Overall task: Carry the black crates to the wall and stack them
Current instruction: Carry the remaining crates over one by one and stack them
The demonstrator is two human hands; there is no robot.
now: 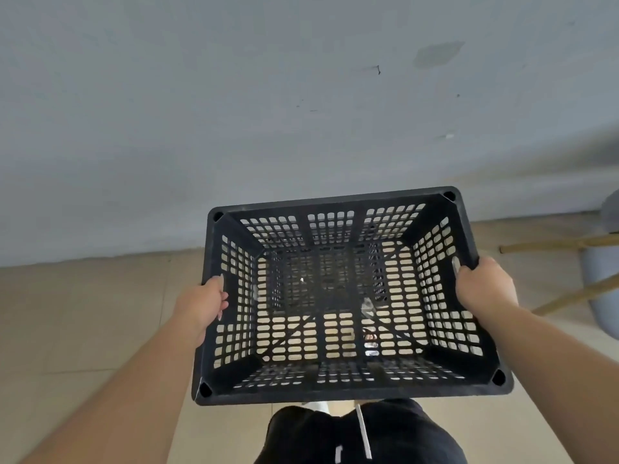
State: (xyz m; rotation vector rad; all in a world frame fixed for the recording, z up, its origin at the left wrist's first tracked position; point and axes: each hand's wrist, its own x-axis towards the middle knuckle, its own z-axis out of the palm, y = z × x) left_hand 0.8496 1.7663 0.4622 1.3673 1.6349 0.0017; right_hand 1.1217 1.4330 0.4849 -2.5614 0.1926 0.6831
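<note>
A black perforated plastic crate [338,209] hangs in front of me, open side up and empty, held off the tiled floor. My left hand [204,304] grips its left rim with the fingers curled through the handle slot. My right hand [482,283] grips the right rim the same way. Through the slots in the crate's bottom I see a darker lattice below its far half, possibly another crate, but I cannot tell. The grey wall [234,112] rises just beyond the crate.
Beige floor tiles [83,313] meet the wall along a line behind the crate. At the right edge stands a grey chair [599,289] with wooden legs. My dark shorts [361,433] show below the crate.
</note>
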